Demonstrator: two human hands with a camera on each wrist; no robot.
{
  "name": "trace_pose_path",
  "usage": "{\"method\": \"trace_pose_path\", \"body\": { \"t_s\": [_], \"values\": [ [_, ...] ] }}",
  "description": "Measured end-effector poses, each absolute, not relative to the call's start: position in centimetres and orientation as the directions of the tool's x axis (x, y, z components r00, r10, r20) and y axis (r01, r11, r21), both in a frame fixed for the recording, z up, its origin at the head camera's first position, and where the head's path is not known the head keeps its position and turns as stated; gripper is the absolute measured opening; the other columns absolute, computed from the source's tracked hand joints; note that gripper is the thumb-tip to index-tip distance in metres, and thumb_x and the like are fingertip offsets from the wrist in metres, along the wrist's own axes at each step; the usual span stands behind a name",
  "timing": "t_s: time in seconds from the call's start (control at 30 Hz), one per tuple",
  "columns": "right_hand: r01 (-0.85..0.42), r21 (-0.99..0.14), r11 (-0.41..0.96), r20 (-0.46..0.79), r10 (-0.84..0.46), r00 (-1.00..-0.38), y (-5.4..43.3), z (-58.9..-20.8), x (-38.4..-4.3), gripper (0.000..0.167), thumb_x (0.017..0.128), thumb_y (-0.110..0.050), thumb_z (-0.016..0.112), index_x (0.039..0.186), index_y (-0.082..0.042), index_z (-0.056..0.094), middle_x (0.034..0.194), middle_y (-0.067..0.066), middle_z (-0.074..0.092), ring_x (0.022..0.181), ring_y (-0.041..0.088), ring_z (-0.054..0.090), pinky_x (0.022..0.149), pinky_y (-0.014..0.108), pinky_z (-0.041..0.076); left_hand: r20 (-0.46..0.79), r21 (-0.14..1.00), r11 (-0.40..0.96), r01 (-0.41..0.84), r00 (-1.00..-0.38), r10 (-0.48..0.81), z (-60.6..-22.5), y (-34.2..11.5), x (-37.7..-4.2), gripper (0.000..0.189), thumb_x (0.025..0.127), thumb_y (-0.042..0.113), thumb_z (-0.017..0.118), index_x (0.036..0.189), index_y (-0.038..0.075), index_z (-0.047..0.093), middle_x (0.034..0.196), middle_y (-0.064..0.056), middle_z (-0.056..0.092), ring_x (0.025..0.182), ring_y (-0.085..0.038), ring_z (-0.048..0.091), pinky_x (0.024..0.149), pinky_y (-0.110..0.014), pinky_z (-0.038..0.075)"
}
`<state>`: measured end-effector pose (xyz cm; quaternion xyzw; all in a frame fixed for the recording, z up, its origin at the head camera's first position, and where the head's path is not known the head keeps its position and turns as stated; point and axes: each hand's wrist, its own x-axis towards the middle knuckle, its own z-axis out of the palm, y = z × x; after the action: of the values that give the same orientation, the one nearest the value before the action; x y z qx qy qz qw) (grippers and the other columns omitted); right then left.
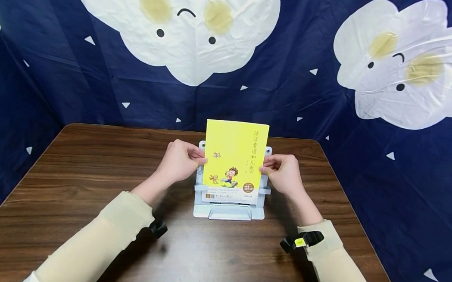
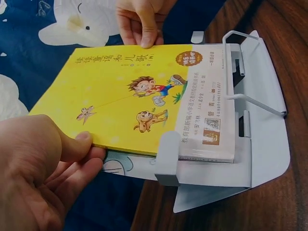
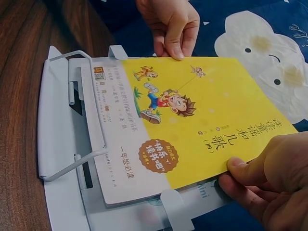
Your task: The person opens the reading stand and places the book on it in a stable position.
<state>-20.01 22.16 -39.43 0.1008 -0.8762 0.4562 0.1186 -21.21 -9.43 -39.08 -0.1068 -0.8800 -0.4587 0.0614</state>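
A yellow children's book (image 1: 233, 154) leans upright against a pale metal book stand (image 1: 202, 210) near the table's far edge. My left hand (image 1: 181, 160) pinches the book's left edge between thumb and fingers. At the opposite edge, my right hand (image 1: 284, 172) pinches the book the same way. In the left wrist view, a side clip (image 2: 167, 159) of the stand overlaps the book's edge. The wire bar (image 3: 72, 166) at the stand's front stands before the book's bottom edge in the right wrist view. The book hides most of the stand's back plate.
The brown wooden table (image 1: 219, 252) reaches back to a dark blue curtain (image 1: 97, 81) with white clouds. Black wrist cameras sit at both wrists, the right one beside a band with a yellow label (image 1: 300, 242).
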Motion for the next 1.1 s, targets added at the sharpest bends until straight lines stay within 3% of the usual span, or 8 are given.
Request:
{"method": "trace_pose_path", "body": {
  "t_s": [1.1],
  "values": [
    [-0.297,-0.711,0.637,0.321,-0.082,-0.944,22.2,-40.4,-19.3,0.021,0.079,0.006,0.09,0.097,0.003,0.08,0.081,0.008,0.075,0.069,0.02,0.069,0.061,0.028,0.057,0.241,0.764,0.583,0.275,-0.961,0.138,-40.3,-9.4,-20.6,0.019,0.082,0.012,0.093,0.098,0.005,0.084,0.082,0.0,0.078,0.072,-0.01,0.075,0.066,-0.032,0.061]
  ]
}}
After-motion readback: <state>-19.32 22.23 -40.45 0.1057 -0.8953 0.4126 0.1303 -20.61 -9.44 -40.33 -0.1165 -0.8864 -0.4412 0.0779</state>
